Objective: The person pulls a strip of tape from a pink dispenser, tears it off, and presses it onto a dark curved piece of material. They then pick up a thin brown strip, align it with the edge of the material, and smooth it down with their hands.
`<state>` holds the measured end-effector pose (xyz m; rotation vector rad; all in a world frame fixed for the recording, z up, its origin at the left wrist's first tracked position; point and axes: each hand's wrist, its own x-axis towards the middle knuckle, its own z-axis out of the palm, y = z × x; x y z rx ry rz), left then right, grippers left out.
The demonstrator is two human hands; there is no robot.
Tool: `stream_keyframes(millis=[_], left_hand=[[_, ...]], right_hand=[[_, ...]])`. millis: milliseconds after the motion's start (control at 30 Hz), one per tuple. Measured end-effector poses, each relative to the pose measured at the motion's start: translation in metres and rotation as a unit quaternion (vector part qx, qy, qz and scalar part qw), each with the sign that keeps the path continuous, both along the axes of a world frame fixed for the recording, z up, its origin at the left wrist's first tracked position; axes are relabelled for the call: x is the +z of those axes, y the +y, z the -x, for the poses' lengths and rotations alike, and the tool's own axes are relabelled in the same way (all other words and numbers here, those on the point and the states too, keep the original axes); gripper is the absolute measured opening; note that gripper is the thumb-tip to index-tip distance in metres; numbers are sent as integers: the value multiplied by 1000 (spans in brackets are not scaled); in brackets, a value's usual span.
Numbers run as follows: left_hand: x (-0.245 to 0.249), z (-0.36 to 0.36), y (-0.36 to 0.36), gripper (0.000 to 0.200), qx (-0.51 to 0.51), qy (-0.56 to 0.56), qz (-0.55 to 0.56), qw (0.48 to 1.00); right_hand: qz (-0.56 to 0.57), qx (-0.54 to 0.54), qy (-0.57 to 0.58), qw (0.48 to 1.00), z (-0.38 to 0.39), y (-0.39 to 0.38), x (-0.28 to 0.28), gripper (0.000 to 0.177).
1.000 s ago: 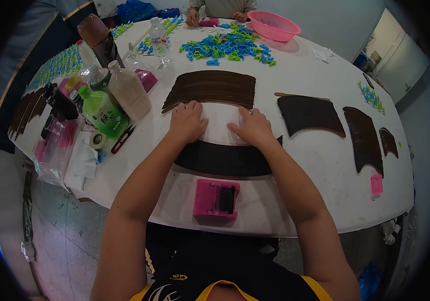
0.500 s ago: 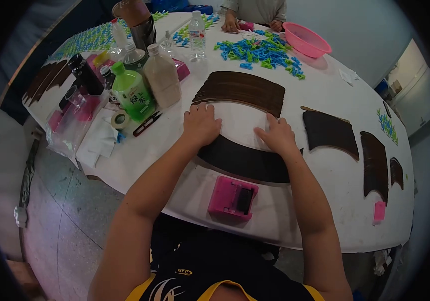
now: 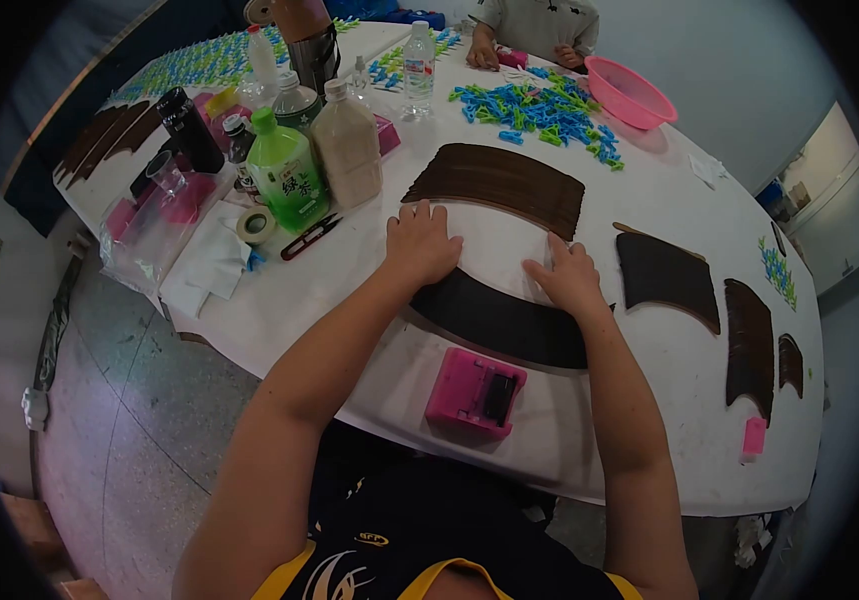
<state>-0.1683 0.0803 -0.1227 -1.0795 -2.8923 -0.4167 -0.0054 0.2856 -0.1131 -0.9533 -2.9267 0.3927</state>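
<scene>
My left hand (image 3: 424, 243) lies flat, with fingertips at the left part of the near edge of a fanned stack of dark brown curved strips (image 3: 499, 185). At the right end of that edge is my right hand (image 3: 571, 277), its thumb and index finger spread apart. Neither hand grips anything that I can see. A single curved black piece (image 3: 504, 318) lies closer to me, partly under my wrists. Between the two dark pieces, white tabletop (image 3: 499, 240) shows. In front of my body stands a pink tape dispenser (image 3: 475, 394) with a black part.
Blue and green clips (image 3: 529, 108) lie heaped near a pink basin (image 3: 631, 92), where another person's hand (image 3: 482, 52) rests. At left stand bottles, including a green one (image 3: 287, 175). More dark curved pieces (image 3: 666, 280) and a small pink object (image 3: 752, 438) are at right.
The whole view has shifted slightly, so the table contents appear a little further right. My hands stay at the near edge of the brown stack, with little visible change.
</scene>
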Motion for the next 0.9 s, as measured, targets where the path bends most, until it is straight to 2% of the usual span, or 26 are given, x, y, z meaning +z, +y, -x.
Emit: stream_keyframes(millis=[133,200,233,300,333,400,533,600,900], left_hand=[[-2,0,-2,55,-4,2,-12,1000],[-4,2,-5,54,-9,1,-23,1000],[-5,2,-8,53,-14,0,-32,999],[-7,2,-16,50,-28,-3,-61,998],[-9,1,-20,47,-43,-4,-88,995],[-13,-1,-28,43,-56,-4,-119,991],[-14,-12,-38,33,-80,9,-190,979],[-7,-21,-42,30,-99,9,-195,976],[34,-73,-61,16,-197,0,-238,951]], right_hand=[[39,51,65,996,-23,8,-2,71],[114,108,204,966,-50,-2,8,49],[114,109,203,966,-65,-9,16,49],[108,201,259,939,-98,-25,31,30],[107,198,258,940,-114,-30,32,30],[27,256,251,933,-142,-38,33,23],[-61,276,222,933,-171,-37,13,20],[-117,272,262,918,-174,-33,2,17],[-149,255,270,917,-176,-38,12,16]])
